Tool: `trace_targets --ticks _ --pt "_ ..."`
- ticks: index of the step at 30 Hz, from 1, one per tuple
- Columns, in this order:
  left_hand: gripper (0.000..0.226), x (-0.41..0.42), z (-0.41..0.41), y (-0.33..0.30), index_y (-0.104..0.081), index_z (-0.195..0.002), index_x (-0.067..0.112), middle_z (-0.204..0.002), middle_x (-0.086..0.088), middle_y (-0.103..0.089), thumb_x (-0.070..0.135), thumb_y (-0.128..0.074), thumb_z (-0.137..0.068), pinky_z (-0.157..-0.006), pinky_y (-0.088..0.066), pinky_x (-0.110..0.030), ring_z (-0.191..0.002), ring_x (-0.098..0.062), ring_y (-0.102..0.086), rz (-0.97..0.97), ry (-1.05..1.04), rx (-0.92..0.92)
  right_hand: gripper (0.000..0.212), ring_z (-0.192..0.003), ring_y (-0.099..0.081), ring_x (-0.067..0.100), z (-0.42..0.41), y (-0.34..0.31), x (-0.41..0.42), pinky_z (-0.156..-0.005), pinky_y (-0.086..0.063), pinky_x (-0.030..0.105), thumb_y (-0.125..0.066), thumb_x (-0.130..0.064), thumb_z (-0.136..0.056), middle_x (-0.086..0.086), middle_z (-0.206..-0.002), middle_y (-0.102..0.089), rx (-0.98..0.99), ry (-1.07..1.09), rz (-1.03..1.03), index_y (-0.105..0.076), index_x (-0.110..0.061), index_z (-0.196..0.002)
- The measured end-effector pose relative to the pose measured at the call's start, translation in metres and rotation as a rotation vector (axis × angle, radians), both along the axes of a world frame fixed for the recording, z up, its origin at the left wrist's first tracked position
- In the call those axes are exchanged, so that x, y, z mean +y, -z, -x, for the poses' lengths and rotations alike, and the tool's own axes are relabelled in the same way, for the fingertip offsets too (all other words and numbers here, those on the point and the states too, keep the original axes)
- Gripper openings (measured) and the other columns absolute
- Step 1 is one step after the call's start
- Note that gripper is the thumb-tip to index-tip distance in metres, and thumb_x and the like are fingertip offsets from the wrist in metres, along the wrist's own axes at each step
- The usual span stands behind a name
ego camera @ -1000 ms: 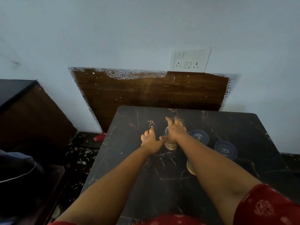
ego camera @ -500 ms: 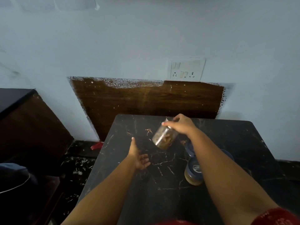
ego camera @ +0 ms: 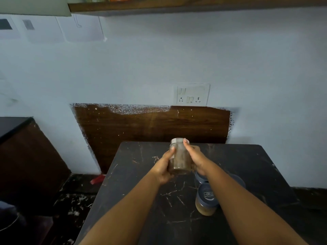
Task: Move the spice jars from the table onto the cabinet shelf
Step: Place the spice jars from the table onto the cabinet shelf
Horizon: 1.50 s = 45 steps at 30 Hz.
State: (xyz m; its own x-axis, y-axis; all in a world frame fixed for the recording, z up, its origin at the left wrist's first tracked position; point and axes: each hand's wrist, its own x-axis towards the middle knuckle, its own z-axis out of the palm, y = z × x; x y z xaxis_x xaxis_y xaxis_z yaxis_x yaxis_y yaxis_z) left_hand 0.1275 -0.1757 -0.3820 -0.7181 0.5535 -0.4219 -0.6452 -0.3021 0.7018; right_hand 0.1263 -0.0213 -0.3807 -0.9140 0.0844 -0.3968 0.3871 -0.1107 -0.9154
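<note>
Pale blue wall (ego camera: 159,59) fills most of the view, with a white switch-and-socket plate (ego camera: 193,94) set into it and a dark wooden panel (ego camera: 152,124) below that, its top edge speckled with paint. Along the top of the view runs a wooden shelf (ego camera: 177,5), where only the bottoms of a few containers show, too cropped to name. Against the panel stands a black marble-patterned table (ego camera: 247,165) with pale veins.

Both bare forearms reach out over the table, and between the hands, held above the far-middle part of the tabletop, is a clear spice jar (ego camera: 180,157) with a silvery lid, upright and filled with brown contents. The left hand (ego camera: 163,167) wraps the jar's left side and lower part, thumb up along the glass. The right hand (ego camera: 196,159) presses its right side, with a fingertip reaching up to the lid.

On the table, toward its right side and partly under the right forearm, stands a jar with a grey-blue lid (ego camera: 206,200) and tan contents. Two more grey-blue lids (ego camera: 200,178) peek out beside the arm; their jars are mostly hidden.

A dark cabinet (ego camera: 26,156) stands at the left, and a small red object (ego camera: 97,179) lies on the speckled floor near the table's far left corner.
</note>
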Motion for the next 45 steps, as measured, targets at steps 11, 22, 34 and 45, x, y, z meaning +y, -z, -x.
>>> trace_targets --ticks 11,22,34,45 --pt "0.046 0.006 0.005 0.001 -0.062 -0.122 0.016 -0.115 -0.015 -0.07 0.05 -0.042 -0.099 -0.094 -0.053 -0.045 -0.108 -0.03 -0.067 0.088 -0.084 -0.036 0.074 -0.099 -0.071 0.031 -0.01 0.005 0.001 -0.085 -0.056 0.046 -0.038 -0.076 -0.084 0.015 -0.109 -0.072 -0.096 0.091 0.453 -0.063 -0.017 -0.122" --pt "0.046 -0.016 0.026 0.0 -0.063 -0.117 0.014 -0.102 -0.013 -0.073 0.051 -0.045 -0.097 -0.066 -0.058 -0.038 -0.094 -0.028 -0.069 0.173 -0.111 -0.045 0.07 -0.112 -0.065 0.026 -0.023 0.003 -0.017 -0.094 -0.053 0.04 -0.083 -0.012 -0.066 0.011 -0.117 -0.07 0.062 -0.172 0.227 -0.053 -0.01 -0.129" --pt "0.045 -0.006 0.042 -0.062 -0.066 -0.116 0.019 -0.105 -0.01 -0.074 0.053 -0.047 -0.094 -0.079 -0.057 -0.036 -0.098 -0.025 -0.071 0.105 -0.052 0.236 0.106 -0.117 -0.055 0.025 -0.018 -0.047 -0.041 -0.104 -0.044 0.051 -0.091 -0.013 -0.054 0.003 -0.123 -0.058 0.19 0.204 -0.117 -0.033 -0.03 -0.142" --pt "0.046 0.092 0.051 -0.191 -0.051 -0.132 0.02 -0.121 -0.003 -0.063 0.049 -0.033 -0.101 -0.097 -0.051 -0.037 -0.113 -0.018 -0.06 0.167 -0.141 0.798 0.096 -0.099 -0.058 0.005 0.001 -0.171 0.039 -0.073 -0.053 0.02 -0.082 -0.011 -0.064 -0.008 -0.118 -0.058 0.591 0.39 -0.369 -0.031 -0.039 -0.141"
